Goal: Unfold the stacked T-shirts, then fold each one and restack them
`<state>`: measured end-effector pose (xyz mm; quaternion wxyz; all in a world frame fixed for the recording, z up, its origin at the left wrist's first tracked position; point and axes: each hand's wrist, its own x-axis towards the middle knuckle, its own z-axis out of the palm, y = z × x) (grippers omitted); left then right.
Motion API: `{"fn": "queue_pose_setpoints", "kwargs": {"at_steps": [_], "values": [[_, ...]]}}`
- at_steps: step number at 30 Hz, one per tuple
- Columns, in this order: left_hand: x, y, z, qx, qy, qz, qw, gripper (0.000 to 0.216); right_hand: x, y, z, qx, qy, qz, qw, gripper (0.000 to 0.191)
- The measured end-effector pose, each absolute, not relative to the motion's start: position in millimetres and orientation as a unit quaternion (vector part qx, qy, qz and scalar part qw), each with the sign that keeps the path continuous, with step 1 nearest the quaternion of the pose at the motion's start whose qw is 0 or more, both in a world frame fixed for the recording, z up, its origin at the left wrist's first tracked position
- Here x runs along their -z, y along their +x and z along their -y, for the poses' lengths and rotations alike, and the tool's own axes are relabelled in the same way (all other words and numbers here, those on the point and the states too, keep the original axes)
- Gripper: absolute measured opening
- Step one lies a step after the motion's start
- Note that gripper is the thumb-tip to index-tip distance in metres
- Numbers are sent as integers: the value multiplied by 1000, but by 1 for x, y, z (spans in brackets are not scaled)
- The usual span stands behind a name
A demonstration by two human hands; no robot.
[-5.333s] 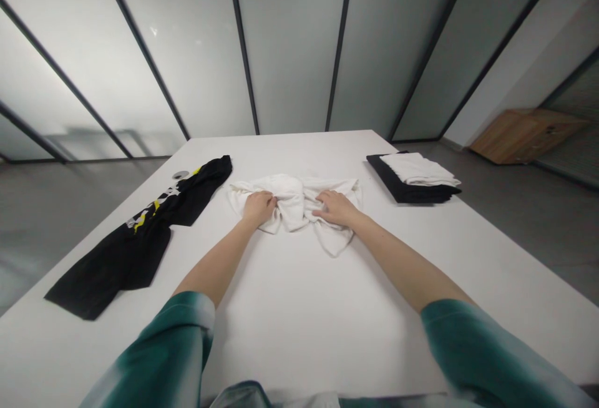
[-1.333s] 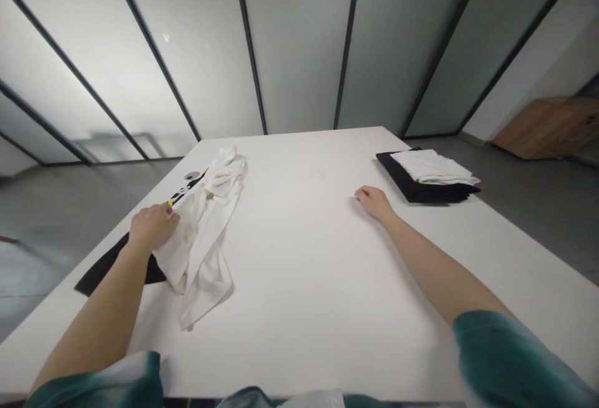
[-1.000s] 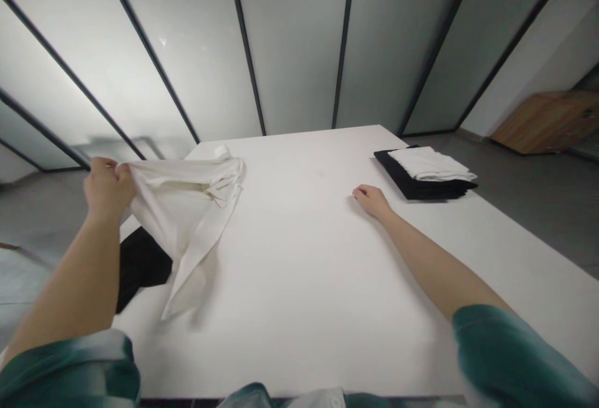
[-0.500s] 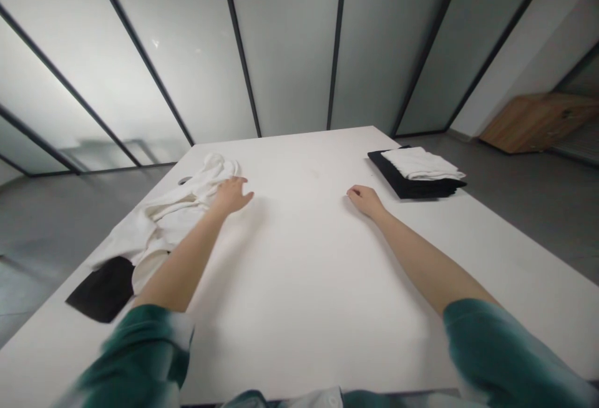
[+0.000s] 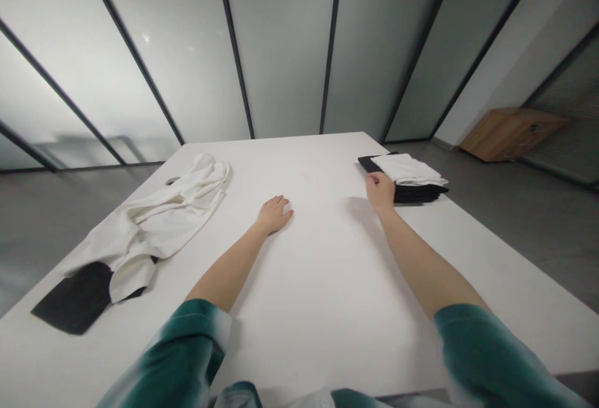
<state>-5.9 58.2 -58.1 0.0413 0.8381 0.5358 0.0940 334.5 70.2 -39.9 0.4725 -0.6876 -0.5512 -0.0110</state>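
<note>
My left hand (image 5: 274, 215) lies flat on the white table (image 5: 309, 283), its fingers and thumb apart and nothing in it. My right hand (image 5: 381, 193) is curled into a loose fist with nothing seen in it. It is in front of the left side of a stack of folded black cloth (image 5: 418, 194) and hides part of it; whether it touches the stack I cannot tell. A folded white cloth (image 5: 408, 169) rests on top of that stack. To the left, a crumpled white garment (image 5: 163, 224) is spread along the table, with black cloth (image 5: 77, 299) showing at its near end.
A small dark round object (image 5: 173, 181) sits beside the white garment near the table's left edge. Frosted glass panels (image 5: 285, 46) stand behind the table. A wooden cabinet (image 5: 508, 133) is on the floor at the far right.
My left hand has moved off the white garment, right and nearer to me, onto the table. My right hand has risen toward the folded stack. The view has shifted slightly.
</note>
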Motion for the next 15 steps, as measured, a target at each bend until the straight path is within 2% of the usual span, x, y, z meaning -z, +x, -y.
{"fn": "queue_pose_setpoints", "kwargs": {"at_steps": [2, 5, 8, 10, 15], "values": [[59, -6, -59, -96, 837, -537, 40, 48, 29, 360, -70, 82, -732, 494, 463, 31], [60, -4, -59, -93, 836, -540, 42, 49, 21, 395, -69, 151, -780, 467, 389, 34], [61, -4, -58, -95, 834, -542, 45, 49, 20, 419, -72, 130, -817, 492, 271, 37], [60, -4, -58, -98, 834, -540, 46, 48, 18, 425, -76, 111, -839, 483, 226, 34], [60, -3, -57, -101, 830, -546, 51, 48, 3, 387, -84, 139, -787, 516, 307, 29]]}}
